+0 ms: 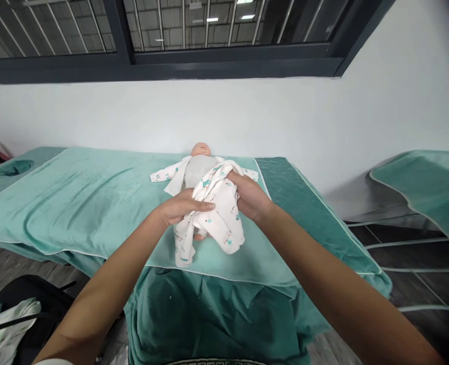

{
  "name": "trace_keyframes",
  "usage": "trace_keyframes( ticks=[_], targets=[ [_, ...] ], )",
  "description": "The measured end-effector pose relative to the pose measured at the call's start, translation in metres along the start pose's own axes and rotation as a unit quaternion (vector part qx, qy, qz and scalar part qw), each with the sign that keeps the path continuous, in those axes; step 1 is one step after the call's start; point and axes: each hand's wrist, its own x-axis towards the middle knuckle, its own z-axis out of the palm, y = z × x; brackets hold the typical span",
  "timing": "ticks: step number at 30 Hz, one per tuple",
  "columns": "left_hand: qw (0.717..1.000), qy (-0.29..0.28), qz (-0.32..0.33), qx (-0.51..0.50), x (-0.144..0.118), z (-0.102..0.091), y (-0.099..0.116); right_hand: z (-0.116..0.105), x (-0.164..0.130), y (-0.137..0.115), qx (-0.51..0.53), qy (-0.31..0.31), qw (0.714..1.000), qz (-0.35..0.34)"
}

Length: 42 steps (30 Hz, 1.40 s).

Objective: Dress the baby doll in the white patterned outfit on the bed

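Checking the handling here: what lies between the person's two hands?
A bunched white printed garment lies between the left hand and right hand, in the head view.

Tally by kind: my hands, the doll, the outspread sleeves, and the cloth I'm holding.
Bare left hand and bare right hand: 2
Grey-torsoed baby doll: 1
White printed fabric sleeves, outspread: 2
Bunched white printed cloth: 1
Total: 6

The left forearm (112, 284) and right forearm (323, 271), both bare, stretch from the near side and converge ahead. The left grip (179, 207) is closed, thumb (204, 206) pointing right; the right grip (250, 196), slightly farther, bends inward with fingertips hidden.
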Motion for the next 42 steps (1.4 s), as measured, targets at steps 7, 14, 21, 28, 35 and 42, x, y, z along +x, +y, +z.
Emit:
trace_keyframes(
  ticks=[7, 14, 21, 28, 35, 42],
  targets=[
    [0.99, 0.086, 0.099, -0.047, 0.013, 0.001, -0.002, -0.019, -0.012, 0.013, -0.059, -0.13, 0.986, 0.088],
    [0.963, 0.113, -0.005, 0.245, 0.027, -0.006, -0.043, -0.032, -0.041, 0.076, -0.071, -0.041, 0.987, 0.135],
    [0.804, 0.116, -0.072, 0.578, 0.03, 0.024, -0.071, -0.043, -0.069, 0.139, -0.345, 0.082, 0.933, 0.06],
    [0.822, 0.082, -0.076, 0.558, 0.029, 0.019, -0.065, -0.036, -0.077, 0.151, -0.365, 0.146, 0.919, -0.009],
    [0.926, 0.054, -0.047, 0.37, 0.02, 0.011, -0.064, -0.046, -0.07, 0.167, -0.212, 0.208, 0.953, -0.061],
    [0.991, -0.014, -0.074, 0.106, 0.019, 0.006, -0.06, -0.057, -0.055, 0.173, -0.117, 0.206, 0.968, -0.078]
  ],
)
